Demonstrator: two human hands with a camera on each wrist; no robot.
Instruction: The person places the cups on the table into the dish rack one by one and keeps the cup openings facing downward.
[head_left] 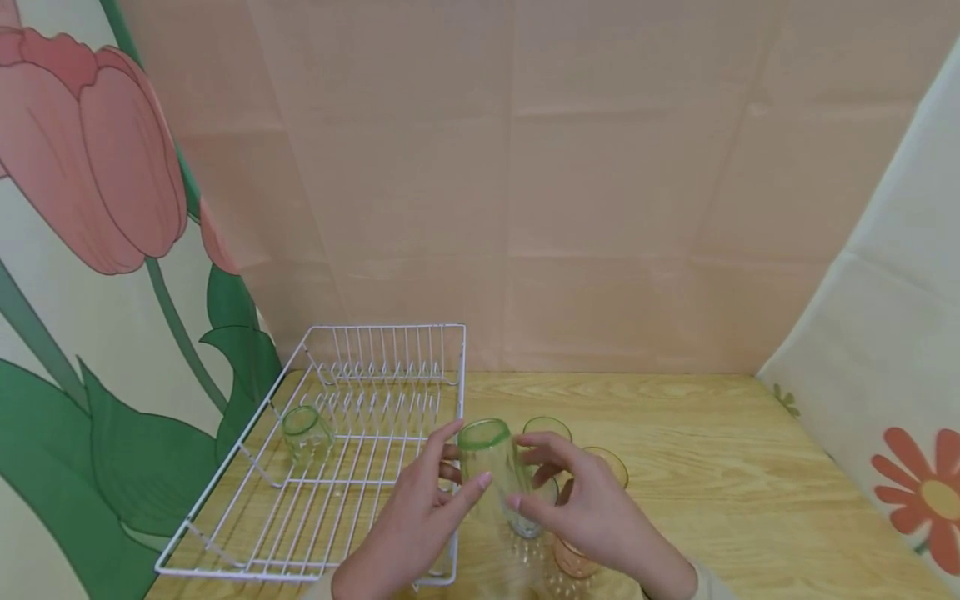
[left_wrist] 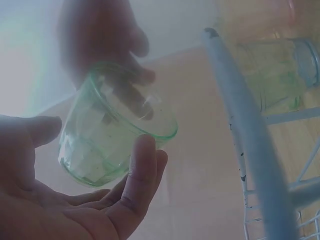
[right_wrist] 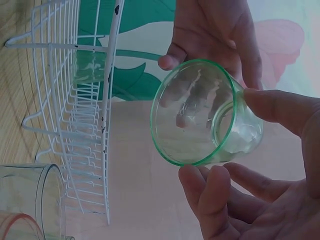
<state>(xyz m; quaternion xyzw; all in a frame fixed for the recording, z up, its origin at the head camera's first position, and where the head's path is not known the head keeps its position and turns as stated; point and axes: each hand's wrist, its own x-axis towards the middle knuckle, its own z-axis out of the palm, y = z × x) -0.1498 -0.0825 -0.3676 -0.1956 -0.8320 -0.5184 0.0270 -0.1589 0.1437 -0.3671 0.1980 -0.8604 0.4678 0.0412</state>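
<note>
A ribbed green-tinted drinking glass [head_left: 487, 458] is held up between both hands, above the table near the rack's right side. My left hand [head_left: 420, 508] cups it from the left, and its curled fingers touch the glass in the left wrist view. On the other side, my right hand [head_left: 592, 500] grips it with thumb and fingertips. The right wrist view shows the open mouth of the glass [right_wrist: 192, 112], with left-hand fingers visible through its wall. A second green glass [head_left: 307, 437] stands in the white wire dish rack [head_left: 459, 392].
Beside and behind my right hand stand several glasses, among them a green-rimmed one [head_left: 547, 427], an amber-rimmed one [head_left: 611, 462] and a pinkish-orange one [head_left: 576, 560], partly hidden. Wood-grain tabletop [head_left: 712, 467] extends to the right. Hanging cloth [head_left: 600, 208] encloses the back and sides.
</note>
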